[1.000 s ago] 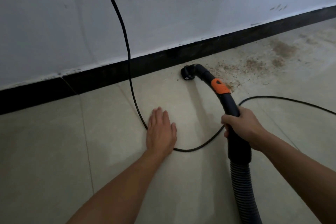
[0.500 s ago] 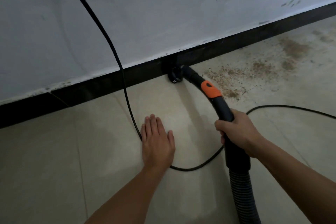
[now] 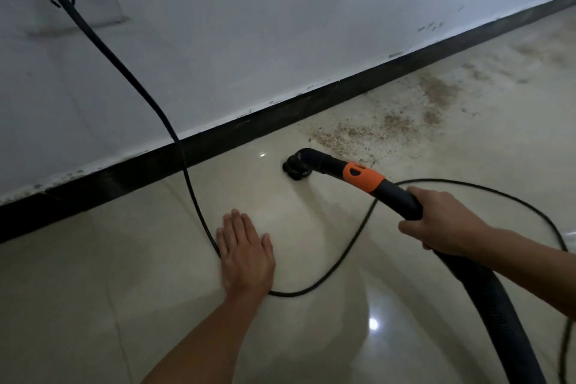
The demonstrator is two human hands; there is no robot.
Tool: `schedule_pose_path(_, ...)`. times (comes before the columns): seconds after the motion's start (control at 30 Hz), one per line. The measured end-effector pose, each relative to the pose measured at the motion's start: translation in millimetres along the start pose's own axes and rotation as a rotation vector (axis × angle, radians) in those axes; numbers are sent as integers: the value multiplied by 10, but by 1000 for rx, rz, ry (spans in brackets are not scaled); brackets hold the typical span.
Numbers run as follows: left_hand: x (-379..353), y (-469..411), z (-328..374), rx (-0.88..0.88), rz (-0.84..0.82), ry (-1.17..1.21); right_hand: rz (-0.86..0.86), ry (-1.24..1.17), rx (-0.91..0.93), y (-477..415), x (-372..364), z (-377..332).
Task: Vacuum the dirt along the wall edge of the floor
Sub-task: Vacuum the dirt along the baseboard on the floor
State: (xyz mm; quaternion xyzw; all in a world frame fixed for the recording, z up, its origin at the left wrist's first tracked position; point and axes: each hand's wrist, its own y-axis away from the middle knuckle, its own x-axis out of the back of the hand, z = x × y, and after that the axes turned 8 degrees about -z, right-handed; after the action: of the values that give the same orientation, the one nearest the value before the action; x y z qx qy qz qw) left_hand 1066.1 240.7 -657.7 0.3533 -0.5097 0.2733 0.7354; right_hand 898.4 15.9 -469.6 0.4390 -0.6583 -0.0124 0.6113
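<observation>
My right hand (image 3: 442, 221) grips the black vacuum hose handle (image 3: 396, 193) just behind its orange collar (image 3: 363, 177). The curved nozzle (image 3: 294, 167) rests mouth-down on the beige tile, a short way out from the black skirting board (image 3: 237, 134). Brown dirt (image 3: 358, 134) is scattered along the wall edge to the right of the nozzle, with more patches (image 3: 439, 90) farther right. My left hand (image 3: 246, 254) lies flat on the floor, fingers together, palm down, holding nothing.
A black power cord (image 3: 140, 84) hangs from a plug high on the white wall (image 3: 280, 25), drops to the floor beside my left hand and loops right under the hose. The ribbed hose (image 3: 498, 305) trails to the lower right.
The nozzle has pulled back from the skirting board onto open tile and swung right. My right hand moved right with it. My left hand stays flat on the floor.
</observation>
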Motion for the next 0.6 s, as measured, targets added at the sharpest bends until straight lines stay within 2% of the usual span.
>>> schedule_pose_path(0.1, 32, -51, -22, -24, -80, -48, 16, 106, -23, 238, -4, 191)
schedule_pose_path(0.2, 220, -141, -73, -65, -250, -141, 66, 148, -67, 505, -134, 483)
schedule_pose_path(0.33, 551, -292, 44, -32, -414, -217, 114, -88, -196, 852, -456, 952)
schedule_pose_path(0.47, 614, -411, 329, -51, -287, -25, 152, -364, -301, 994, -740, 1267)
schedule_pose_path(0.6, 480, -523, 720, -24, -187, 141, 188, -545, -273, 844, -825, 1436)
